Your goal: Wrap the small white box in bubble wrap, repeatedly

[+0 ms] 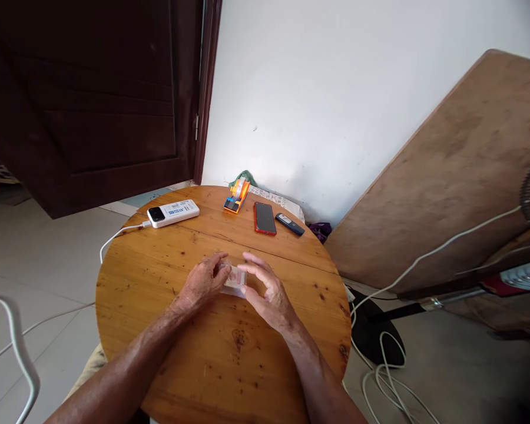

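Note:
A small clear box with reddish print lies at the middle of the round wooden table. My left hand holds the box by its left end, thumb on top and fingers along the far side. Around the right end curves my right hand, its thumb close to the near right corner and its fingers spread apart. Part of the box is hidden under my left fingers.
Along the far side of the table are a white power bank with a cable, an orange tape dispenser, a red-edged phone and a dark handheld device. A wall stands behind; cables and a fan base are at right.

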The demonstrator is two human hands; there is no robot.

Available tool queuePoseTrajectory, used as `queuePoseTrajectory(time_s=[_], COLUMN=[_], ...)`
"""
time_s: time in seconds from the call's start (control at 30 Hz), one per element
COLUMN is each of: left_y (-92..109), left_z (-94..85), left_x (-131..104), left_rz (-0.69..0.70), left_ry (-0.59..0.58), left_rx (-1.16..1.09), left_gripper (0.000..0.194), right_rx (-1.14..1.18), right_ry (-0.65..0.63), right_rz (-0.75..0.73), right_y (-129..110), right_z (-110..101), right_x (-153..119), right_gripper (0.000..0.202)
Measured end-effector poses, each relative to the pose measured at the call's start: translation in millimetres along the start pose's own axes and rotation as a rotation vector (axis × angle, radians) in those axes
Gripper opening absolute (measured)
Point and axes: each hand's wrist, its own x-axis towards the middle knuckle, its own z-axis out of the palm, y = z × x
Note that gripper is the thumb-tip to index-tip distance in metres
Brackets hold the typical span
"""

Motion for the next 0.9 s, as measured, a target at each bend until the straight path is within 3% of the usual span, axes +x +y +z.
queuePoseTrajectory(time_s=[0.37, 0.5, 0.67, 0.9], left_y=[1, -4, -6, -5], left_z=[0.1, 1.2, 0.0, -1.8], left_x=[1, 2, 1, 2], left_rz=[-0.01, -0.01, -0.02, -0.032], left_ry=[-0.024, -0.034, -0.075, -0.108], left_rx=[-0.039, -0.057, -0.196, -0.269], left_gripper=[0.05, 0.052, 0.058, 0.062], right_rx=[-0.218, -0.295, -0.263, -0.215], right_ry=[0.024, 0.109, 0.178, 0.171], right_rz=[-0.117, -0.209, -0.22, -0.218], right_y=[2, 5, 4, 0], right_z=[3, 8, 13, 12], right_x=[1, 2, 5, 7], right_gripper=[0.021, 0.013, 0.014, 0.015])
